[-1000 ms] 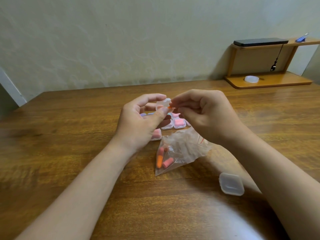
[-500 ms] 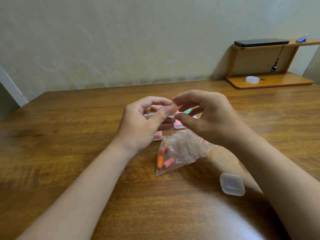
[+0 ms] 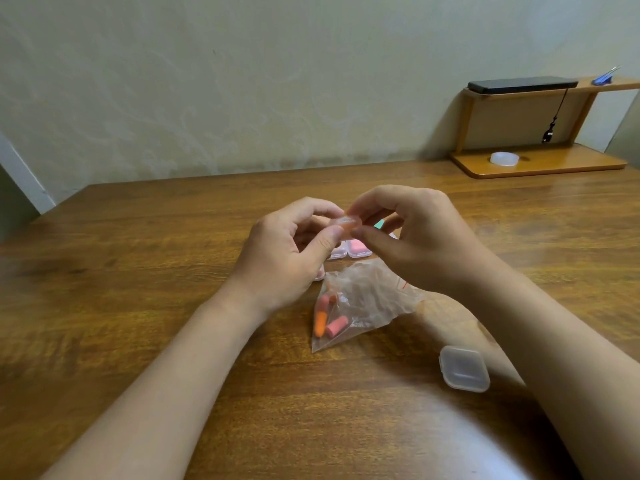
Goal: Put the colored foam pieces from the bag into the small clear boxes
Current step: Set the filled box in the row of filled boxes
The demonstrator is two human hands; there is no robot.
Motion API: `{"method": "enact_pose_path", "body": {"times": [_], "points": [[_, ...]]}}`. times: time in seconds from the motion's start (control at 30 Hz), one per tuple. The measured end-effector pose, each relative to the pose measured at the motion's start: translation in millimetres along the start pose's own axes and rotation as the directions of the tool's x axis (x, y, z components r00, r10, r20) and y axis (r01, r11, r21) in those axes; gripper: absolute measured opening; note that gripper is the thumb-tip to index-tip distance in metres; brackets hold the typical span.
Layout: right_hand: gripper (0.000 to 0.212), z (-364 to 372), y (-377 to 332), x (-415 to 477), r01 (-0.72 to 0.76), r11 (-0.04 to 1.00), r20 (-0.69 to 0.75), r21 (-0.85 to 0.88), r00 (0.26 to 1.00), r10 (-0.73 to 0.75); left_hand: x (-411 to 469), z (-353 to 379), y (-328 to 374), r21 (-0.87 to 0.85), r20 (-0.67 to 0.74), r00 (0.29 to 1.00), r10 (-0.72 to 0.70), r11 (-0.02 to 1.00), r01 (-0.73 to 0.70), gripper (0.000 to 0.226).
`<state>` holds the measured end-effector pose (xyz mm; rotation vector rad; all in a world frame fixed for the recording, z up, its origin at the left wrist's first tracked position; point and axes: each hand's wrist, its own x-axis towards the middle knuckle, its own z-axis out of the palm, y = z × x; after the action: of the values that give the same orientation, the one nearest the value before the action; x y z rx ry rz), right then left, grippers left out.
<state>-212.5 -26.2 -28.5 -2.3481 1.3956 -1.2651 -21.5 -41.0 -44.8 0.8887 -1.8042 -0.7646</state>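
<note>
My left hand (image 3: 287,251) and right hand (image 3: 415,237) meet fingertip to fingertip, each pinching one end of a small clear box (image 3: 346,224). Its long axis runs nine to three o'clock.

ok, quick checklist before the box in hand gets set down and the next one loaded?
1. Held clear box pinched between left hand and right hand: ok.
2. Its lid snapped fully shut: cannot tell, fingers cover the edges.
3. Foam available in the bag: ok, orange piece and pink piece visible.
4. Bag mouth open: cannot tell.
5. Spare box beside the right forearm: ok, looks empty, lid looks closed.
6. Free spot beside the filled boxes: cannot tell, hands hide most of them.
</note>
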Motion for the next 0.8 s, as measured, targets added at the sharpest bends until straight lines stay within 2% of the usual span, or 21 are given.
{"method": "enact_pose_path", "body": {"times": [0.13,0.23,0.33,0.43,0.53,0.63,0.73,0.8], "points": [[0.014,1,0,0,-0.005,1.0,0.011,0.003,1.0,0.005,1,-1,-2,0.016,-0.007,1.0,0.011,1.0,-0.01,0.015],[0.027,2,-1,0,-0.075,0.997,0.055,-0.007,0.996,0.075,1,-1,-3,0.022,-0.035,0.999,-0.001,1.0,0.002,0.013],[0.043,0,-1,-1,-0.188,0.98,0.22,-0.072,0.955,0.199,3,-2,-7,0.041,-0.062,0.998,-0.026,0.999,0.028,0.011],[0.032,-3,1,-2,-0.155,0.972,0.388,-0.177,0.897,0.214,5,-2,-17,0.104,-0.064,0.998,-0.027,0.994,0.034,0.014],[0.02,-8,0,-1,-0.128,0.962,0.489,-0.241,0.84,0.234,5,-2,-23,0.236,-0.03,0.995,0.095,0.968,-0.085,0.012],[0.016,-15,-1,0,-0.142,0.952,0.511,-0.272,0.817,0.268,5,-3,-26,0.403,0.049,0.969,0.242,0.883,-0.241,0.013],[0.02,-21,0,0,-0.154,0.944,0.514,-0.292,0.807,0.29,4,-3,-28,0.457,0.119,0.954,0.275,0.838,-0.298,0.012],[0.021,-22,0,0,-0.156,0.944,0.52,-0.291,0.803,0.292,3,-3,-30,0.457,0.157,0.956,0.248,0.839,-0.293,0.013]]}}
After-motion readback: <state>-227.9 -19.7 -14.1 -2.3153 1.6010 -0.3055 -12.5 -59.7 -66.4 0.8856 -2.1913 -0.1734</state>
